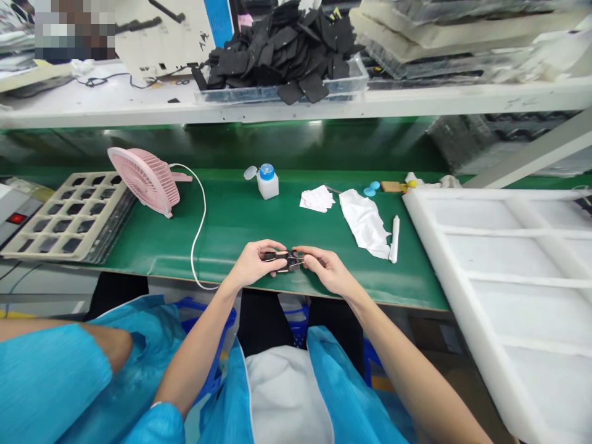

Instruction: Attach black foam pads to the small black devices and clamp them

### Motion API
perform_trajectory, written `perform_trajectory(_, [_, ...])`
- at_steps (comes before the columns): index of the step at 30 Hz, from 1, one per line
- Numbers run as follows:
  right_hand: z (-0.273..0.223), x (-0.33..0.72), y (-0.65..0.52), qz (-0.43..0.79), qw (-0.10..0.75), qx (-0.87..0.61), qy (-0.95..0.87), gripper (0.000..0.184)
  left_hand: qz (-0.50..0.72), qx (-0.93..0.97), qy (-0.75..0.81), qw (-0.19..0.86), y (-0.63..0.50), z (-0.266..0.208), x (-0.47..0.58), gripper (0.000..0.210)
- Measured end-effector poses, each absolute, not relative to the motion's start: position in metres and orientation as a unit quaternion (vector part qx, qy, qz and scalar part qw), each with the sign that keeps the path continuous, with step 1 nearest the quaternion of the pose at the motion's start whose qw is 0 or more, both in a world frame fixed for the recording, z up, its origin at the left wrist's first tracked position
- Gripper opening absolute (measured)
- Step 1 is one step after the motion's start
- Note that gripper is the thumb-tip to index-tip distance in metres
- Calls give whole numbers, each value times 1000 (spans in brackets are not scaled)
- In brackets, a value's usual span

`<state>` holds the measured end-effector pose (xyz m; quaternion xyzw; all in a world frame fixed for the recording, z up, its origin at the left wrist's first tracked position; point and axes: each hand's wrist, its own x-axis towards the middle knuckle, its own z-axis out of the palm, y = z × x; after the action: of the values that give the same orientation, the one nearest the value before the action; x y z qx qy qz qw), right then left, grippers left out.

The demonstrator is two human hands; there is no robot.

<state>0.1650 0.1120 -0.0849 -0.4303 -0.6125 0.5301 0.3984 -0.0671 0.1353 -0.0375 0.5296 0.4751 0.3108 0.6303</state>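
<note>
Near the front edge of the green bench, both hands meet around a small dark device with copper-coloured parts (289, 261). My left hand (252, 264) has its thumb and fingers closed on the device's left end. At its right end, my right hand (326, 268) pinches with thumb and forefinger; thin, light strips show beside the fingertips. Fingers hide much of the device, so its exact kind is unclear. Beyond the hands stand a white bottle with a blue top (268, 182), its lid flipped open, a stack of white paper pieces (317, 198) and a crumpled white cloth (363, 222).
A pink fan (145, 180) with a white cable stands left, beside a stacked compartment tray (62, 216). A white foam divider tray (467, 253) juts out at right. Overhead, a shelf (393, 95) holds a bin of black pieces (282, 49). A co-worker's blue sleeve (50, 376) is at lower left.
</note>
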Motion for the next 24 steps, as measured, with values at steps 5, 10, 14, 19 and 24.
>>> perform_trajectory(5, [-86,165,112,542,397,-429,-604,56,315,529,478,627,136,-37,-67,50])
perform_trajectory(10, [-88,164,111,549,399,-429,-596,59,322,528,474,627,136,-37,-66,49])
perform_trajectory(14, [-88,164,110,545,401,-434,-595,59,326,526,473,628,135,-37,-65,47])
perform_trajectory(19, [-88,163,110,552,403,-434,-587,57,329,526,471,627,136,-38,-66,46])
perform_trajectory(24, [-86,161,110,579,420,-419,-560,53,324,529,469,629,135,-41,-66,48])
